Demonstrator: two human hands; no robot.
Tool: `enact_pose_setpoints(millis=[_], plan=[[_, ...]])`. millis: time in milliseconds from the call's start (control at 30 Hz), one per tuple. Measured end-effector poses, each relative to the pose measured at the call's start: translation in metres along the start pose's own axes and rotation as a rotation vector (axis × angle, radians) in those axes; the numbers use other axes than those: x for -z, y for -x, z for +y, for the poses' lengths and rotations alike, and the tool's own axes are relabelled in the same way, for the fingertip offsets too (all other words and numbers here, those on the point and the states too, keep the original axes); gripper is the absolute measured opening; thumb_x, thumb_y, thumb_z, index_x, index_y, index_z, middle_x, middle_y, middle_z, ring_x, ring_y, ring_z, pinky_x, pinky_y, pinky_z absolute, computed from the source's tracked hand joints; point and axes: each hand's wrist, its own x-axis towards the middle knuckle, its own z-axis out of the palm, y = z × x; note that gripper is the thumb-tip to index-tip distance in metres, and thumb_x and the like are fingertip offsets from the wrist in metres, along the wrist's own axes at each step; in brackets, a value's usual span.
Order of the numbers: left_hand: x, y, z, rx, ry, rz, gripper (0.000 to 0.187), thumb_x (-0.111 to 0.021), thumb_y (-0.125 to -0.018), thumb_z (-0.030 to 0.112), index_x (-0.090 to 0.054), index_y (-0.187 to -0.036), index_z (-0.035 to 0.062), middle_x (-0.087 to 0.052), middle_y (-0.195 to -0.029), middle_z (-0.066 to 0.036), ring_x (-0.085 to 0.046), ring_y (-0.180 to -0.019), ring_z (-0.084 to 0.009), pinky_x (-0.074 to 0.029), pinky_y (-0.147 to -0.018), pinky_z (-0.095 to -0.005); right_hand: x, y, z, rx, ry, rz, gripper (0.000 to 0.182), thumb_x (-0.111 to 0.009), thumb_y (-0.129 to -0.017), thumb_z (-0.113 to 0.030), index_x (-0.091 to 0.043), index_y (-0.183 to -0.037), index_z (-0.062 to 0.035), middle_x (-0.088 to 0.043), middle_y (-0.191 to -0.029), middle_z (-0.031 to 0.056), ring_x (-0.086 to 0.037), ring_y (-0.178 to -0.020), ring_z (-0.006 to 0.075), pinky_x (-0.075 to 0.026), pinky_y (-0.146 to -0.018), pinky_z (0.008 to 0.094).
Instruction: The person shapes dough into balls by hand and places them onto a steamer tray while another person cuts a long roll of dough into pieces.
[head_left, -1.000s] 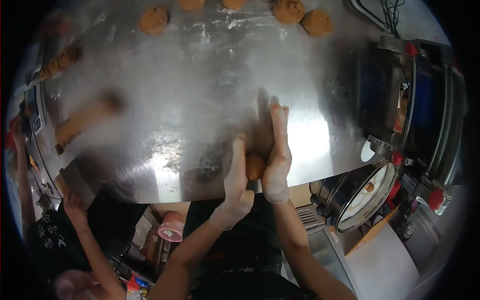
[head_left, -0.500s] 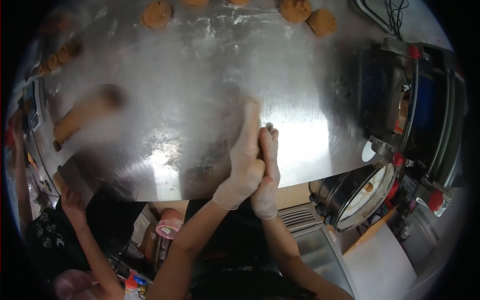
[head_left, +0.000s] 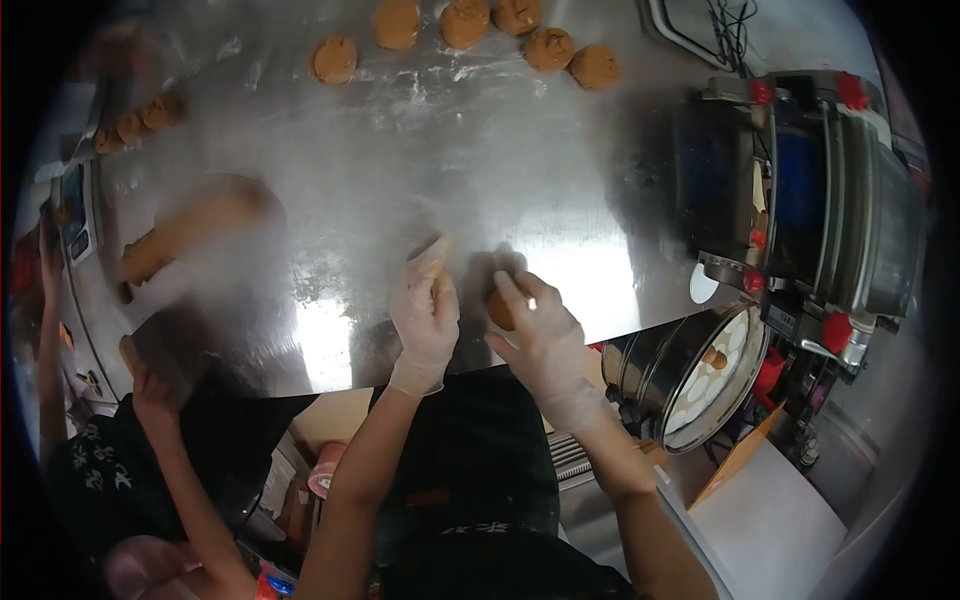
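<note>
My left hand (head_left: 425,310), in a clear glove, is closed with its fingers curled above the metal worktop (head_left: 350,180). Something small and blurred shows at its fingertips; I cannot make out what it is. To its right, my right hand (head_left: 545,345), also gloved, has its thumb and fingers apart over a small brown dough piece (head_left: 501,308). The fingers partly cover this piece, and whether they touch it is unclear. The two hands are apart.
Several brown dough rounds (head_left: 465,22) lie along the far side. A large dough roll (head_left: 205,220) lies at left, near a co-worker's hand (head_left: 155,400) on a blade-like tool (head_left: 165,350). A roller machine (head_left: 800,200) and round steamer (head_left: 710,375) stand right.
My hands were pressed together and have come apart, left hand to the left, right hand to the right. The small dough piece now shows. The view has shifted, revealing more far dough rounds.
</note>
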Motion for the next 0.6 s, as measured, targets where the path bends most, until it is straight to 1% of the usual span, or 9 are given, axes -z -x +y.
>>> enact_pose_setpoints(millis=[100, 200, 267, 333, 367, 400, 433, 533, 600], plan=[[-0.002, 0.006, -0.006, 0.006, -0.073, 0.008, 0.038, -0.055, -0.094, 0.000, -0.061, -0.131, 0.0014, -0.063, -0.130, -0.018, -0.061, -0.116, -0.0340, -0.049, -0.100, -0.0376, -0.024, -0.003, 0.002, 0.052, 0.095, -0.004, 0.065, -0.078, -0.074, -0.018, -0.056, -0.135, -0.0091, -0.059, -0.122, 0.0119, -0.062, -0.106, 0.0258, -0.058, -0.080, 0.0357], [-0.004, 0.006, 0.003, 0.086, -0.118, -0.020, 0.033, -0.049, -0.103, 0.014, -0.060, -0.129, -0.0042, -0.062, -0.127, -0.021, -0.056, -0.123, -0.0349, -0.042, -0.108, -0.0416, -0.056, 0.006, 0.016, 0.054, 0.073, 0.147, 0.053, -0.070, -0.080, -0.015, -0.057, -0.131, -0.0066, -0.060, -0.120, 0.0121, -0.063, -0.104, 0.0248, -0.058, -0.077, 0.0337], [-0.013, 0.015, -0.032, 0.092, -0.016, 0.059, 0.033, -0.050, -0.105, 0.017, -0.060, -0.128, -0.0039, -0.063, -0.126, -0.018, -0.060, -0.117, -0.0304, -0.046, -0.103, -0.0401, -0.051, 0.011, 0.016, 0.014, 0.030, 0.160, 0.046, -0.068, -0.082, -0.015, -0.059, -0.126, -0.0071, -0.061, -0.118, 0.0119, -0.064, -0.103, 0.0256, -0.059, -0.075, 0.0341], [-0.008, 0.017, -0.070, -0.010, -0.033, 0.053, 0.030, -0.050, -0.105, 0.016, -0.061, -0.126, -0.0043, -0.063, -0.128, -0.017, -0.060, -0.116, -0.0274, -0.047, -0.102, -0.0396, -0.041, 0.020, 0.026, 0.056, -0.166, 0.368, 0.014, -0.062, -0.083, -0.012, -0.064, -0.097, -0.0087, -0.062, -0.106, 0.0089, -0.064, -0.097, 0.0229, -0.058, -0.070, 0.0328], [-0.016, 0.014, -0.058, 0.034, 0.181, 0.059, 0.030, -0.046, -0.106, 0.013, -0.059, -0.127, -0.0042, -0.062, -0.131, -0.017, -0.059, -0.118, -0.0266, -0.047, -0.102, -0.0391, -0.030, 0.032, 0.034, 0.042, -0.280, 0.406, 0.019, -0.064, -0.083, -0.013, -0.063, -0.101, -0.0079, -0.061, -0.107, 0.0097, -0.063, -0.098, 0.0250, -0.058, -0.073, 0.0340], [-0.017, 0.013, -0.028, 0.054, -0.013, 0.059, 0.030, -0.043, -0.107, 0.010, -0.056, -0.130, -0.0042, -0.059, -0.136, -0.018, -0.058, -0.121, -0.0267, -0.047, -0.104, -0.0382, -0.017, 0.044, 0.043, 0.042, -0.400, 0.442, 0.024, -0.067, -0.082, -0.013, -0.063, -0.105, -0.0070, -0.061, -0.108, 0.0105, -0.063, -0.100, 0.0271, -0.058, -0.075, 0.0351], [-0.017, 0.009, -0.019, -0.077, -0.180, 0.023, 0.030, -0.043, -0.106, 0.008, -0.055, -0.131, -0.0041, -0.059, -0.136, -0.018, -0.057, -0.122, -0.0273, -0.046, -0.106, -0.0389, 0.003, 0.064, 0.059, 0.008, -0.510, 0.370, 0.044, -0.073, -0.080, -0.015, -0.060, -0.122, -0.0073, -0.060, -0.113, 0.0118, -0.062, -0.104, 0.0302, -0.058, -0.081, 0.0378], [-0.021, 0.008, -0.007, -0.320, -0.521, -0.031, 0.031, -0.047, -0.102, 0.001, -0.058, -0.131, -0.0016, -0.061, -0.129, -0.019, -0.058, -0.119, -0.0320, -0.047, -0.104, -0.0416, 0.034, 0.143, 0.134, -0.195, -0.602, 0.449, 0.063, -0.077, -0.078, -0.013, -0.054, -0.136, -0.0107, -0.061, -0.120, 0.0122, -0.062, -0.110, 0.0308, -0.057, -0.085, 0.0391], [-0.021, 0.004, -0.016, -0.415, -0.636, -0.054, 0.032, -0.049, -0.101, 0.001, -0.059, -0.131, 0.0018, -0.061, -0.128, -0.020, -0.059, -0.117, -0.0339, -0.048, -0.101, -0.0422, 0.050, 0.201, 0.203, -0.326, -0.490, 0.603, 0.063, -0.078, -0.079, -0.007, -0.055, -0.137, -0.0118, -0.061, -0.125, 0.0132, -0.062, -0.113, 0.0331, -0.056, -0.091, 0.0397]])
